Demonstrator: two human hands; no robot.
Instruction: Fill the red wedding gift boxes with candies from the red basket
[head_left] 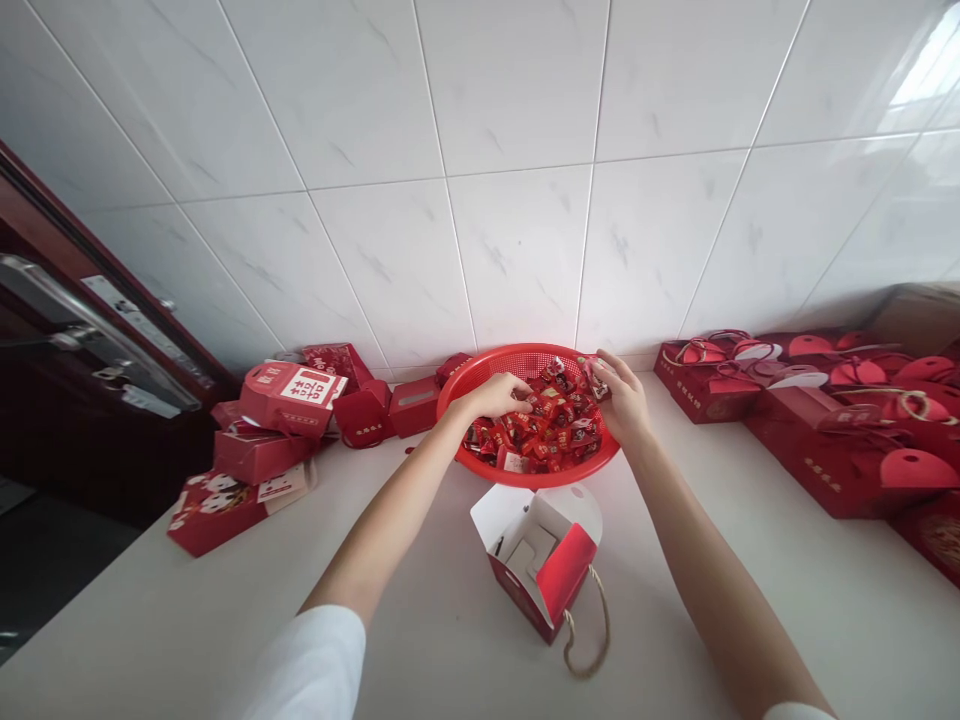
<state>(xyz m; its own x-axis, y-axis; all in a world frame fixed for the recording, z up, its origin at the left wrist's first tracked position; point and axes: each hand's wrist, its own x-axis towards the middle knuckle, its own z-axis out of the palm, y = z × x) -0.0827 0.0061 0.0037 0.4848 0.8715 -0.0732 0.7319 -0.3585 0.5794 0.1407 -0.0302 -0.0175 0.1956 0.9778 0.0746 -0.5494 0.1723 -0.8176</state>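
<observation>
A red plastic basket holds a heap of wrapped candies, mostly in red wrappers. My left hand reaches over its left side, fingers bent down among the candies; what they grip, if anything, is hidden. At the right rim, my right hand pinches a wrapped candy between thumb and fingers. In front of the basket stands a red gift box, its flaps spread and its white inside showing. A twine handle hangs from the box's right side onto the table.
Red gift boxes are stacked at the left, with smaller red boxes along the wall. Several closed boxes with cord handles crowd the right side. A tiled wall bounds the white table; a dark door stands far left.
</observation>
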